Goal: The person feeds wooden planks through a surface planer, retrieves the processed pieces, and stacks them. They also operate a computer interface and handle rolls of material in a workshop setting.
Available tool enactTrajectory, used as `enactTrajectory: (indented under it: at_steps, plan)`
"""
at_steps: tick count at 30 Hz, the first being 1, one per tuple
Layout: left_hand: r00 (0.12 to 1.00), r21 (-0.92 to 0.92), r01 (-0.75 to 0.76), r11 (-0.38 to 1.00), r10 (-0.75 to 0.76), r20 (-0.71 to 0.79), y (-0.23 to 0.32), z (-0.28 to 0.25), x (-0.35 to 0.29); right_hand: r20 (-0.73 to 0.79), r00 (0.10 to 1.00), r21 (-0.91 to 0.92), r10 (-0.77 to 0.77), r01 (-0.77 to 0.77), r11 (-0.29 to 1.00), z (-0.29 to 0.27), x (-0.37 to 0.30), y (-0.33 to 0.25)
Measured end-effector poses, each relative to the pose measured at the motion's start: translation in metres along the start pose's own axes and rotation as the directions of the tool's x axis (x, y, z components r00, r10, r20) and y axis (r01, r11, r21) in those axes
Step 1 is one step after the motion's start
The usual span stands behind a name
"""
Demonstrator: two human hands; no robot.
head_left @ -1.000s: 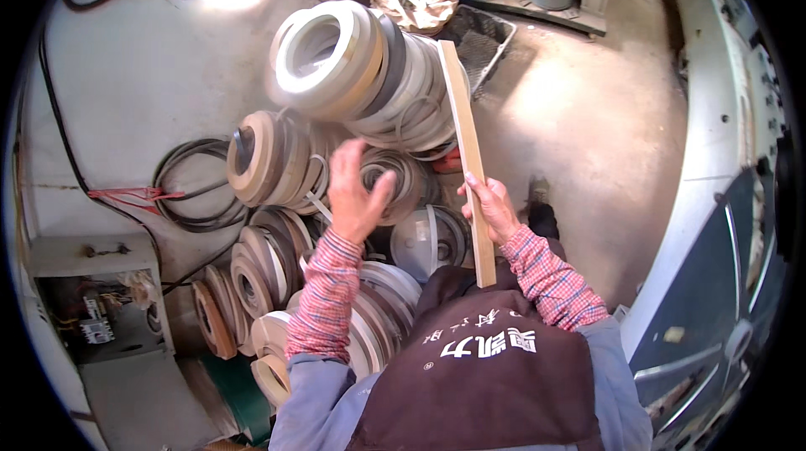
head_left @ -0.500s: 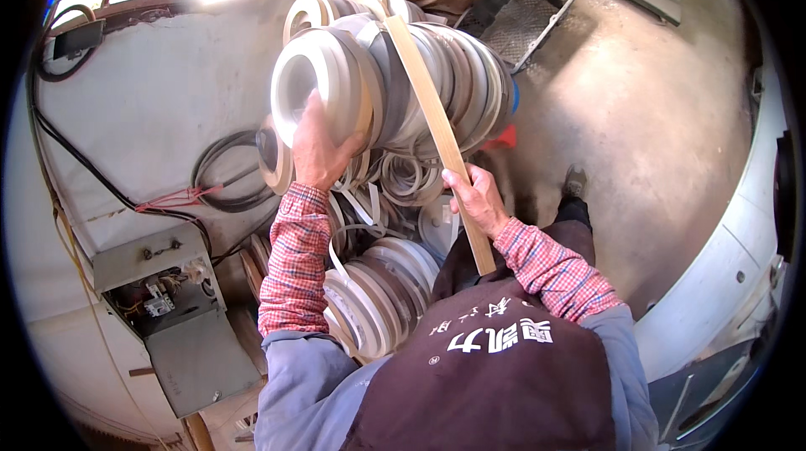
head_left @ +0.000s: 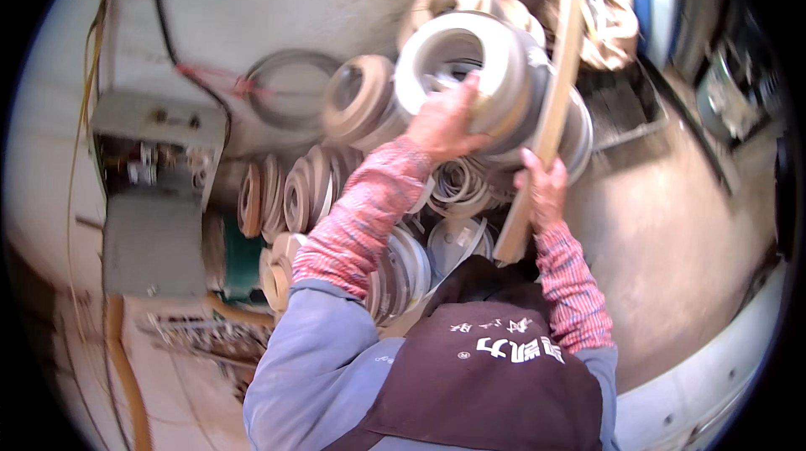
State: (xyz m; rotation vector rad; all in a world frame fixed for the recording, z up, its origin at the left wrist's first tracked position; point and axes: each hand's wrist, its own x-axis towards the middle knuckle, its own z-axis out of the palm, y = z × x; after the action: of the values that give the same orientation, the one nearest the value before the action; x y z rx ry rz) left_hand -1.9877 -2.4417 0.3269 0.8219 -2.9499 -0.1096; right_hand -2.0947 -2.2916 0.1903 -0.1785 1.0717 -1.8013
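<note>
My left hand (head_left: 447,122) is closed on the near edge of a white roll of edge banding (head_left: 411,73), its fingers reaching over the rim at the central hole. This roll stands at the left end of a row of grey and white rolls. In my right hand (head_left: 546,186) is a long, light-coloured wooden strip (head_left: 556,111), gripped near its lower end. The strip slants across the right part of the row, its far end pointing away from me. More rolls (head_left: 403,270) lie below my hands, partly hidden by my left sleeve. Motion blurs some edges.
An open grey electrical box (head_left: 155,153) hangs on the left wall, beside a coiled black cable (head_left: 290,86). Tan rolls (head_left: 357,102) stand left of the row. A paper sack (head_left: 609,18) and a dark crate (head_left: 625,115) are at the far right.
The view has turned, so the rolls and both hands appear farther right. My left hand still grips the white roll, and my right hand still holds the wooden strip.
</note>
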Motion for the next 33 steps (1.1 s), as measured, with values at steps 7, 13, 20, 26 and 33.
enactTrajectory:
  at_steps: [7,13,20,26,33]
  plan:
    - [0.997,-0.001,-0.034,0.999,0.034,-0.075,-0.003,0.006,-0.006,-0.002,0.999,-0.061,-0.053,0.053,0.997,-0.008,-0.015,-0.002]
    - [0.993,-0.025,-0.035,0.999,0.032,-0.116,-0.011,0.015,-0.011,0.006,0.996,-0.153,-0.084,0.084,0.985,-0.002,-0.023,-0.006]
    - [0.993,-0.039,-0.025,0.999,0.020,-0.115,-0.010,0.017,-0.011,-0.004,0.995,-0.268,-0.103,0.099,0.958,-0.009,-0.027,-0.019]
    - [0.989,-0.040,-0.070,0.997,0.064,-0.132,-0.014,0.015,-0.008,-0.045,0.978,-0.290,-0.204,0.183,0.939,0.000,0.014,-0.026]
    - [0.991,-0.118,-0.118,0.986,0.109,-0.081,-0.020,0.007,-0.007,0.046,0.993,-0.267,-0.108,0.116,0.957,0.005,0.043,-0.017]
